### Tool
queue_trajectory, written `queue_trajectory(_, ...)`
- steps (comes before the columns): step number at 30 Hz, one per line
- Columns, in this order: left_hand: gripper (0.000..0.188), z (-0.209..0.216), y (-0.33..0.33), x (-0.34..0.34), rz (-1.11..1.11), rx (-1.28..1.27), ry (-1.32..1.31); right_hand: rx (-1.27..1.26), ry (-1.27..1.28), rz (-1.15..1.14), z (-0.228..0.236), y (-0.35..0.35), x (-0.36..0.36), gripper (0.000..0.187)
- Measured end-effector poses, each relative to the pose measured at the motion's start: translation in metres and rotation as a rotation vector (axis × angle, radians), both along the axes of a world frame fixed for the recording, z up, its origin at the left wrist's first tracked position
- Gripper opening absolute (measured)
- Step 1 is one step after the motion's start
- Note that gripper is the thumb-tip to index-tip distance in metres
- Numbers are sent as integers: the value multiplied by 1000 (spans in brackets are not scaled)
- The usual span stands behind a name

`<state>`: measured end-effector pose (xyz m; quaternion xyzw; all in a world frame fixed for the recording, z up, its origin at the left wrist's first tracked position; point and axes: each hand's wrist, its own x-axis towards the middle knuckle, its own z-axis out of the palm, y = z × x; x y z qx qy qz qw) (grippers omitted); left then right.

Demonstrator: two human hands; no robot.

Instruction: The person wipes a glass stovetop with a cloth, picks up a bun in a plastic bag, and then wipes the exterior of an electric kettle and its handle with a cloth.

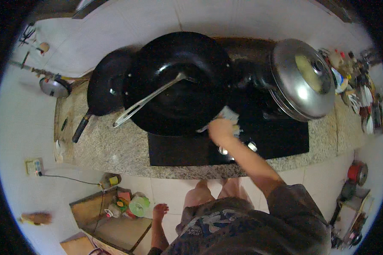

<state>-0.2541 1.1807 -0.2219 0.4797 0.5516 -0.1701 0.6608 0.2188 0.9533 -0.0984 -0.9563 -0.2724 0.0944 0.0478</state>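
My right hand (221, 132) is closed on a pale crumpled cloth (229, 114), pressed to the black glass stovetop (281, 142) just right of a large black wok (166, 114). Whether it is fabric or paper I cannot tell. The stove's silver knobs (252, 146) sit close by my wrist, partly hidden by it. A metal spatula (151, 97) leans in the wok, its handle over the left rim. Down by my side, away from the counter, my left hand (159, 211) hangs with loosely bent fingers, somewhat apart, and holds nothing.
A black frying pan (108, 87) stands at the wok's left. On the right burner sits a big steel pot with a domed lid (300, 80). Bottles and utensils (357, 80) crowd the far right. Below left, a wooden box (127, 231) holds several packages beside a bottle (110, 181).
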Motion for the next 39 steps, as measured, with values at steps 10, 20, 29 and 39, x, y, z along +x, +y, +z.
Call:
queue_trajectory(10,20,63,5,92,-360,256,-21,767,303,335,-44,37,-150,31)
queue_trajectory(20,21,11,-10,57,-373,90,100,706,105,-794,-16,-278,-95,21)
queue_trajectory(29,21,22,-18,64,-399,143,-7,307,-96,-340,-7,-166,2,53)
queue_trajectory(39,18,12,-22,9,-248,151,82,251,145,-267,-19,-197,14,45)
